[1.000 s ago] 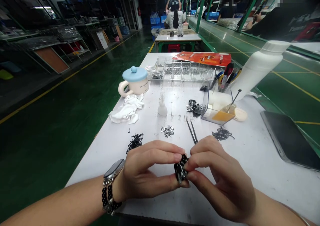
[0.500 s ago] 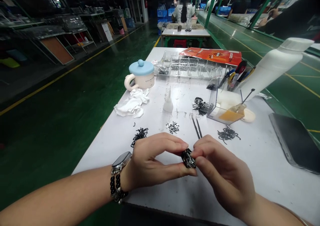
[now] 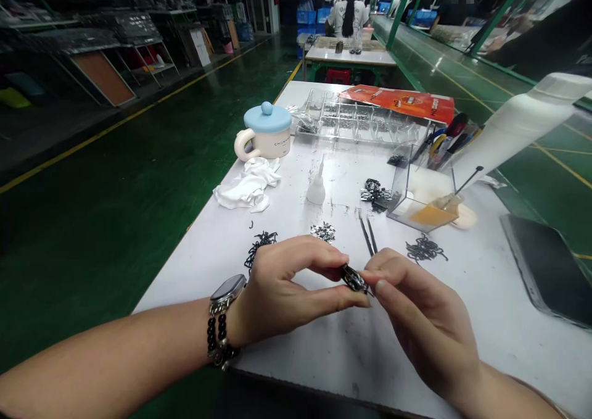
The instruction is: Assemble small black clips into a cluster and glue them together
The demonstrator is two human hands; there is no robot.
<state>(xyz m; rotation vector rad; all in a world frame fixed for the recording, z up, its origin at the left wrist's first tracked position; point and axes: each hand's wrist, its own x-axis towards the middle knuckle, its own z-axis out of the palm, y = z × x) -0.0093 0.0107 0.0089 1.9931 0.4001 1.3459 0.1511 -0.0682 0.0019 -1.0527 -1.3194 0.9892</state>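
Observation:
A small dark, shiny part (image 3: 354,278) is pinched between the thumb and fingers of my left hand (image 3: 291,283). My right hand (image 3: 420,317) touches its right side, thumb and index finger pressed together; what lies between those fingertips is too small to make out. Tweezers (image 3: 369,232) lie on the table just beyond my right fingers. Left of them is a pile of tiny silvery pieces (image 3: 323,231). Thin black curved pieces (image 3: 261,246) sit partly behind my left hand, and a similar black pile (image 3: 424,248) lies beyond my right hand.
On the white table (image 3: 194,265) stand a lidded mug (image 3: 268,136), a small white squeeze bottle (image 3: 317,187), a compartment tray (image 3: 342,136) and a clear box (image 3: 419,212). A white cloth (image 3: 250,187) lies left, a phone (image 3: 548,265) right. A large white bottle (image 3: 513,129) leans behind the box.
The dark part has turned in my left hand and shows a narrower side. Both hands have shifted slightly to the right, and the whole view has moved a little.

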